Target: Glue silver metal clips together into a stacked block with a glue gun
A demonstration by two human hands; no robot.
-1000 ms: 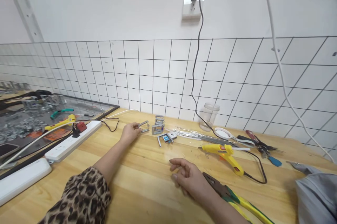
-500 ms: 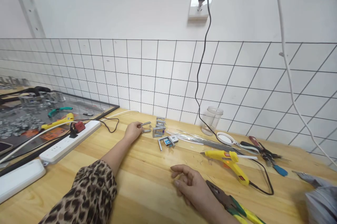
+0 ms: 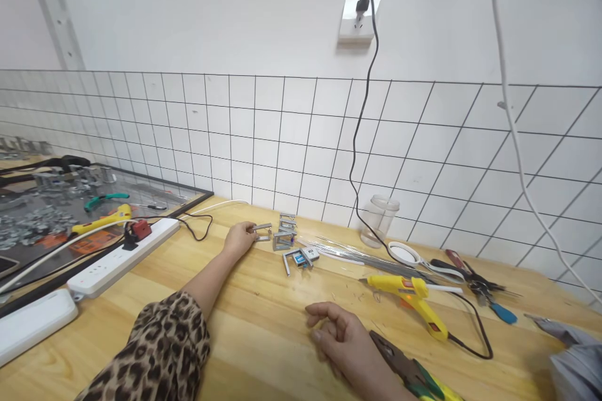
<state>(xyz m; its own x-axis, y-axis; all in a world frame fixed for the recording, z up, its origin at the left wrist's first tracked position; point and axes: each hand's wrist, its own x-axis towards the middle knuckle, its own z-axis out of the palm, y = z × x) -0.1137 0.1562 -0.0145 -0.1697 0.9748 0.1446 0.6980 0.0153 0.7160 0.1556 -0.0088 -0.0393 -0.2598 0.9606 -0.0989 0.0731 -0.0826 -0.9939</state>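
Note:
My left hand [image 3: 241, 240] is closed on a small metal U-shaped frame [image 3: 264, 233], low over the wooden table near the wall. Just right of it stand more small metal frames, one farther back [image 3: 287, 222] and one in front [image 3: 283, 241]. Another frame [image 3: 288, 263] lies nearer to me, against a small blue and grey block [image 3: 305, 256]. My right hand [image 3: 339, 338] rests over the bare wood with its fingers loosely curled and apart, holding nothing. Pliers with green and yellow handles [image 3: 399, 360] lie beside its wrist.
A yellow glue gun [image 3: 411, 297] lies right, with its cord behind. Beyond it are thin metal rods [image 3: 348, 253], a magnifying glass [image 3: 404, 254], a clear jar [image 3: 379, 221] and hand tools [image 3: 480, 291]. A white power strip [image 3: 125, 256] and a cluttered dark tray [image 3: 155, 184] lie left.
The view has tilted slightly upward, so things sit a little lower in the picture. My left hand keeps the metal frame beside the others; my right hand has barely moved.

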